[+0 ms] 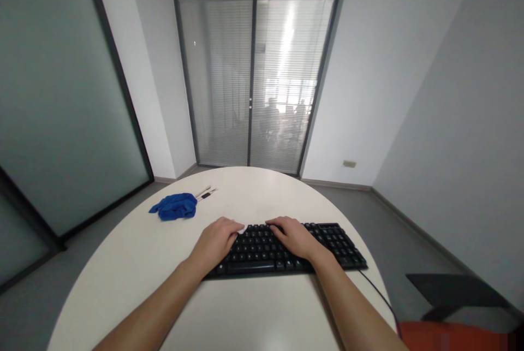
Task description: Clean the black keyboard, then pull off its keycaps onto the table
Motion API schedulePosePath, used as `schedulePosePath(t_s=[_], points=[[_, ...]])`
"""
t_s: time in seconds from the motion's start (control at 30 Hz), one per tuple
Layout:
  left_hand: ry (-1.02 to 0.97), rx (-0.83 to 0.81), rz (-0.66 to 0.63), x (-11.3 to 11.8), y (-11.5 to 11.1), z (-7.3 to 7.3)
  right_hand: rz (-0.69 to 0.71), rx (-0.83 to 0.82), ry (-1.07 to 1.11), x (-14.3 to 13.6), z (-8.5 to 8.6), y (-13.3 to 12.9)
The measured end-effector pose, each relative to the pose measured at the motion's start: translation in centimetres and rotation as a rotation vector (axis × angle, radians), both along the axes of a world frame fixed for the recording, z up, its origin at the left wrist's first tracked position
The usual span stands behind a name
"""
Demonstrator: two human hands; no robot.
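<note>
A black keyboard [256, 250] lies across the round table in front of me. My left hand [221, 236] is over its left end, fingers and thumb closed together. A small white piece [243, 229] shows at those fingertips, against the upper keys; its kind is hard to make out. On the upper middle part of the keyboard rests my right hand [292, 235], palm down, its fingers stretched toward the far edge. The right thumb lies over the keys. Both hands hide some of the keys.
A crumpled blue cloth [177, 206] lies at the table's [123, 263] left, beside thin tools [207, 195], one with a black part. The keyboard's cable [379, 291] runs over the right edge. A red-seated chair [454, 334] stands at the lower right.
</note>
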State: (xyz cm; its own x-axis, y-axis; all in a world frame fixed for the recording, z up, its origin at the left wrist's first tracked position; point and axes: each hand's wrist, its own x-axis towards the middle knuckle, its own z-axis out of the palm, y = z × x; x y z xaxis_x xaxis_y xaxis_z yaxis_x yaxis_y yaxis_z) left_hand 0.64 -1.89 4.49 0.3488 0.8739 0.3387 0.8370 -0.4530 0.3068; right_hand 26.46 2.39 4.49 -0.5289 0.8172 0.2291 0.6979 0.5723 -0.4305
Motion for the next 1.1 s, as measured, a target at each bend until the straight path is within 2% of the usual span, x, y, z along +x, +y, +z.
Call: schedulePosePath(t_s=[0.27,0.47,0.63,0.8,1.0,1.1], points=[[0.002,-0.005,-0.053,0.2,-0.3,0.8,-0.003,-0.003,-0.003,-0.1,0.1,0.0],[-0.067,0.022,0.077,1.0,-0.4,0.2,0.006,0.007,0.001,0.0,0.0,0.0],[-0.036,0.001,-0.062,1.7,-0.5,0.6,0.007,0.001,-0.001,0.0,-0.1,0.1],[0.004,-0.016,-0.08,2.0,-0.9,1.3,0.015,0.011,0.014,0.0,-0.1,0.0],[-0.101,0.066,0.056,2.4,-0.2,0.5,0.005,0.002,0.004,-0.1,0.2,-0.1],[-0.093,0.031,-0.027,2.9,0.2,0.1,0.007,-0.001,0.006,-0.1,0.3,-0.1]])
